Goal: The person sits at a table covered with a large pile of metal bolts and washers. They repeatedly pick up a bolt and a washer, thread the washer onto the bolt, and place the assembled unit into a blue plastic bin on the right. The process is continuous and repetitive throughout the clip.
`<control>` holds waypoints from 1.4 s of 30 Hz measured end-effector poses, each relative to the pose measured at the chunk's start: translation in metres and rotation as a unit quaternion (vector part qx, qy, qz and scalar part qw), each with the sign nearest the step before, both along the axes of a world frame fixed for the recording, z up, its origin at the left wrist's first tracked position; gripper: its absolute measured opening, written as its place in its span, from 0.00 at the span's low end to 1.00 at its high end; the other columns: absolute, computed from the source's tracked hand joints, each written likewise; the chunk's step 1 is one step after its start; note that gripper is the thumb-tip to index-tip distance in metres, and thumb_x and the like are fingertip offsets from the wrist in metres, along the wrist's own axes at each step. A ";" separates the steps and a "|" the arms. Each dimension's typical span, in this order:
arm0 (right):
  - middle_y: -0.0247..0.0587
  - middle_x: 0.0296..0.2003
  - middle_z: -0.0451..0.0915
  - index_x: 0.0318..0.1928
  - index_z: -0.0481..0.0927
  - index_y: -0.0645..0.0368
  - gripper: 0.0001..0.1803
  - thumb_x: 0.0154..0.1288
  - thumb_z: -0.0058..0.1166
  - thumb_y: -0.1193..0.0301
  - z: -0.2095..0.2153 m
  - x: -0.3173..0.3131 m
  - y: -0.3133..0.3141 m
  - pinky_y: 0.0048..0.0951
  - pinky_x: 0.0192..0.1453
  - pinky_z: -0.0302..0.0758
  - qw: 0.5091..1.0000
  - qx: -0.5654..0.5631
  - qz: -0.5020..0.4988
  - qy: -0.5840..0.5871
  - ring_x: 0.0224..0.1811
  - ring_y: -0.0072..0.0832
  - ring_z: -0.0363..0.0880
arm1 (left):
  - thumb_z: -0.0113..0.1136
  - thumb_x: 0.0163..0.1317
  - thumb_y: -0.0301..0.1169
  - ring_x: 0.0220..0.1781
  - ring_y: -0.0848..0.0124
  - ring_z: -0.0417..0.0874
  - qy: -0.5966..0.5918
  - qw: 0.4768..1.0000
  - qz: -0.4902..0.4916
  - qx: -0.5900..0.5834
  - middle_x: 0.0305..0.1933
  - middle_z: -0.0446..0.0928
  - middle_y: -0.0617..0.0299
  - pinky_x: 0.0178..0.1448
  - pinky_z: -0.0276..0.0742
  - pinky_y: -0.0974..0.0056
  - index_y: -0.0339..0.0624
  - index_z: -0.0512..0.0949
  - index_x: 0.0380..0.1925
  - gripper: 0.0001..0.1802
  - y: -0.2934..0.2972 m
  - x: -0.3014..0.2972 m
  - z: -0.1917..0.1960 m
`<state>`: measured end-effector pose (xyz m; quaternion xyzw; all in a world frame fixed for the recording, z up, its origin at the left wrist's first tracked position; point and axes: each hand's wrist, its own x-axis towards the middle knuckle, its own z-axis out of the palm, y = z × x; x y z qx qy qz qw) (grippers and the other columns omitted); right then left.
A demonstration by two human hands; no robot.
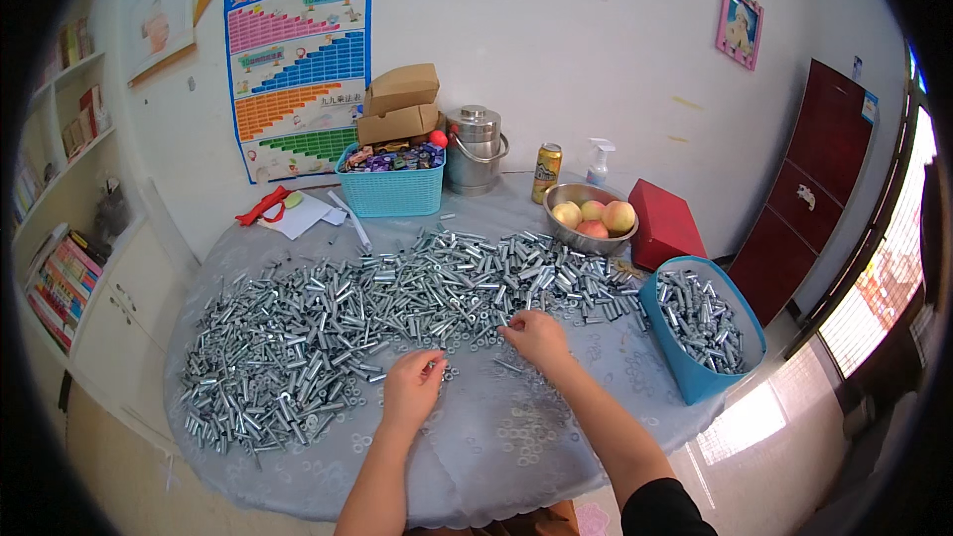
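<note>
A wide heap of silvery metal tubes and bolts [298, 328] covers much of the grey tablecloth. Small flat washers [485, 337] lie along its near edge. My left hand [413, 392] is closed in a pinch just in front of the heap; whatever sits between its fingertips is too small to make out. Farther right and slightly forward, my right hand [539, 340] pinches at the edge of the pieces, and its fingertips hide what they grip. A few loose tubes and washers lie between the hands. At the right, a blue bin [663, 345] holds many more metal sleeves.
Behind the heap stand a turquoise basket [392, 193] of small packets, a steel canister [476, 154], a drink can [546, 174], a spray bottle [600, 163], a bowl [581, 239] of peaches and a red box [667, 223]. Papers [298, 216] lie back left.
</note>
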<state>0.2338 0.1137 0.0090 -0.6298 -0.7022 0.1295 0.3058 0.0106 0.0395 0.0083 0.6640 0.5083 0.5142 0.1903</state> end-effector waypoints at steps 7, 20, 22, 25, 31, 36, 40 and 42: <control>0.42 0.27 0.78 0.31 0.80 0.60 0.12 0.49 0.62 0.66 -0.002 -0.006 0.001 0.31 0.35 0.73 0.999 0.043 0.013 0.022 0.30 0.33 0.77 | 0.62 0.51 0.27 0.27 0.66 0.78 -0.014 1.000 -0.002 0.016 0.30 0.78 0.55 0.32 0.75 0.68 0.36 0.79 0.33 0.09 0.001 0.002 -0.001; 0.40 0.29 0.79 0.35 0.80 0.61 0.14 0.51 0.63 0.66 0.006 -0.029 -0.057 0.27 0.37 0.73 0.959 0.019 0.206 0.192 0.32 0.27 0.78 | 0.58 0.57 0.25 0.37 0.74 0.80 -0.312 0.932 -0.111 -0.149 0.38 0.80 0.56 0.39 0.77 0.70 0.34 0.77 0.40 0.11 -0.004 0.022 -0.013; 0.41 0.29 0.79 0.35 0.80 0.61 0.15 0.50 0.63 0.65 0.008 -0.017 -0.059 0.28 0.37 0.73 0.984 -0.012 0.133 0.116 0.32 0.29 0.77 | 0.56 0.59 0.25 0.38 0.72 0.80 -0.392 0.891 -0.130 -0.189 0.39 0.79 0.55 0.41 0.78 0.69 0.33 0.75 0.41 0.10 -0.002 0.019 -0.014; 0.41 0.29 0.79 0.32 0.80 0.60 0.14 0.48 0.62 0.65 0.005 0.005 -0.058 0.31 0.36 0.73 0.994 -0.027 0.103 -0.002 0.31 0.34 0.77 | 0.52 0.61 0.25 0.39 0.70 0.80 -0.430 0.859 -0.152 -0.234 0.40 0.78 0.53 0.43 0.79 0.66 0.34 0.73 0.41 0.09 0.000 0.015 -0.006; 0.42 0.29 0.79 0.30 0.80 0.58 0.09 0.47 0.59 0.69 -0.003 0.009 -0.056 0.33 0.36 0.74 0.997 -0.041 0.063 -0.025 0.32 0.36 0.78 | 0.53 0.59 0.24 0.39 0.72 0.79 -0.373 0.885 -0.163 -0.228 0.40 0.78 0.54 0.42 0.77 0.68 0.36 0.74 0.41 0.09 -0.001 0.018 -0.006; 0.37 0.31 0.80 0.34 0.79 0.60 0.09 0.52 0.58 0.70 0.016 0.000 -0.061 0.26 0.37 0.73 0.987 -0.067 0.060 0.137 0.31 0.26 0.77 | 0.59 0.54 0.22 0.35 0.76 0.77 -0.221 0.958 -0.127 -0.133 0.36 0.78 0.60 0.41 0.73 0.72 0.38 0.76 0.37 0.09 -0.004 0.023 -0.017; 0.31 0.30 0.78 0.36 0.79 0.61 0.08 0.56 0.57 0.73 0.018 -0.003 -0.062 0.20 0.37 0.70 0.946 -0.065 0.165 0.272 0.32 0.17 0.73 | 0.61 0.51 0.22 0.35 0.76 0.76 -0.094 0.987 -0.097 -0.083 0.35 0.76 0.63 0.39 0.72 0.72 0.39 0.77 0.35 0.10 -0.007 0.026 -0.007; 0.32 0.30 0.77 0.36 0.79 0.61 0.07 0.56 0.57 0.73 0.020 -0.006 -0.064 0.21 0.36 0.70 0.948 -0.055 0.184 0.254 0.31 0.18 0.72 | 0.62 0.50 0.21 0.36 0.75 0.76 -0.082 0.991 -0.084 -0.065 0.35 0.76 0.63 0.38 0.72 0.71 0.40 0.77 0.35 0.11 -0.006 0.025 -0.013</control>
